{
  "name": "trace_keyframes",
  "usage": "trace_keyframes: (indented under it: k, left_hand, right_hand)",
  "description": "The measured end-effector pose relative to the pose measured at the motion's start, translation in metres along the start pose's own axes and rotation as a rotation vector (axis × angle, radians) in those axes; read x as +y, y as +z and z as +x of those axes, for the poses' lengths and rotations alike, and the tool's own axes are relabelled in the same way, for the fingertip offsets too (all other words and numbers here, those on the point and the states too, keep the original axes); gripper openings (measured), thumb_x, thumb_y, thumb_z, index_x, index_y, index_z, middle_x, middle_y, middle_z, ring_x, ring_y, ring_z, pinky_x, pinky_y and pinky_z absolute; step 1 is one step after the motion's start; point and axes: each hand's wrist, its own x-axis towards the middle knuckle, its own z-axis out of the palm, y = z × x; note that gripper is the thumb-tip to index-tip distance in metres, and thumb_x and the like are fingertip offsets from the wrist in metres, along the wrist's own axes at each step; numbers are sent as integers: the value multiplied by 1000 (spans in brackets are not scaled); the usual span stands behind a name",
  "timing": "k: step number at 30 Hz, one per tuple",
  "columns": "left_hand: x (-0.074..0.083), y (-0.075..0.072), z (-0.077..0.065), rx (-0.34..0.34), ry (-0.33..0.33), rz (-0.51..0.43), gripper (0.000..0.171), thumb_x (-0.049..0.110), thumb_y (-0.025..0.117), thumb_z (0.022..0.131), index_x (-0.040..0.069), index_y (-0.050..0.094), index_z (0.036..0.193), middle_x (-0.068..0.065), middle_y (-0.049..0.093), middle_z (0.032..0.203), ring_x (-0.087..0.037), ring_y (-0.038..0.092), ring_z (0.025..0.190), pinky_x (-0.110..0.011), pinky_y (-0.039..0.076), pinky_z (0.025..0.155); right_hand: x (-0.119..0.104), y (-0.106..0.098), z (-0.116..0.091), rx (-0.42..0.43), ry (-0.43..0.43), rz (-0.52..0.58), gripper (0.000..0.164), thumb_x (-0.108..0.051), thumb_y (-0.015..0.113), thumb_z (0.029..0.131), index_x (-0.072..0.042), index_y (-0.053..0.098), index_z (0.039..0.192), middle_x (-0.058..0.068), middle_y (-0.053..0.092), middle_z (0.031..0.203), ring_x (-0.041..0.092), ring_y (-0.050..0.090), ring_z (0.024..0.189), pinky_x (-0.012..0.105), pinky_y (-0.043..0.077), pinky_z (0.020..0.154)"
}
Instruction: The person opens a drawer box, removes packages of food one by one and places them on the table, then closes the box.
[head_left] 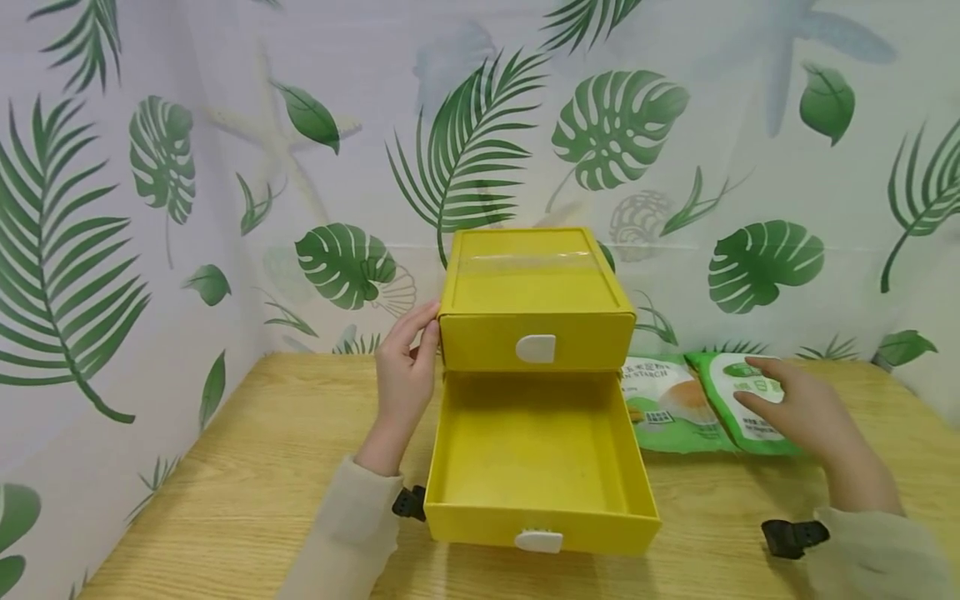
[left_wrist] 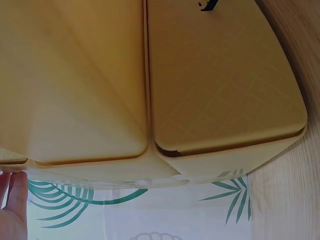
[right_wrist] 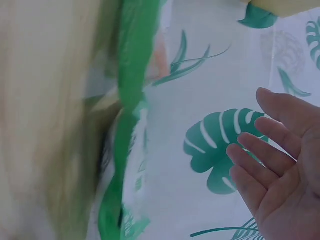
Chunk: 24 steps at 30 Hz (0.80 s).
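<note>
A yellow two-drawer box [head_left: 536,275] stands in the middle of the table, its lower drawer [head_left: 540,450] pulled out and bare inside. The upper drawer front [head_left: 487,340], with a white handle, is pushed in. My left hand [head_left: 405,375] rests its fingertips against the upper left side of the box; in the left wrist view those fingers [left_wrist: 17,192] meet the box's edge. At the right, my right hand [head_left: 813,417] hovers with spread fingers over a green-and-white packet [head_left: 738,400]. Beside that lies a corn starch packet [head_left: 667,400], partly hidden behind the box.
Behind the table [head_left: 277,467] hangs a white cloth [head_left: 510,108] printed with green leaves. Both packets lie close to this cloth, right of the box. The pulled-out drawer juts toward me between my forearms. A black strap piece [head_left: 795,537] sits at my right wrist.
</note>
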Motion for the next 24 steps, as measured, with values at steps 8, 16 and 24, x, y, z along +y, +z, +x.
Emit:
trace_keyframes:
  k: [8,16,24]
  left_hand:
    - [0,0,0,-4,-6,4,22,2,51,88,-6,61,107,-16,58,110,-22,55,101,-28,53,66]
    - [1,0,-1,-3,-9,3,22,2,51,89,-7,60,107,-16,57,111,-23,55,101,-30,53,66]
    - [0,-1,-1,-10,-3,9,23,2,51,89,-6,60,108,-16,57,111,-23,55,101,-34,53,65]
  right_hand:
    - [-35,-1,10,78,-27,55,59,-34,52,89,7,36,129,33,38,124,52,38,103,62,36,77]
    - [-68,-4,14,117,-68,105,59,-32,54,88,3,35,132,30,38,127,49,37,107,62,33,82]
    - [-92,-13,7,170,-181,113,56,-28,59,86,0,40,130,24,41,128,43,35,114,61,33,84]
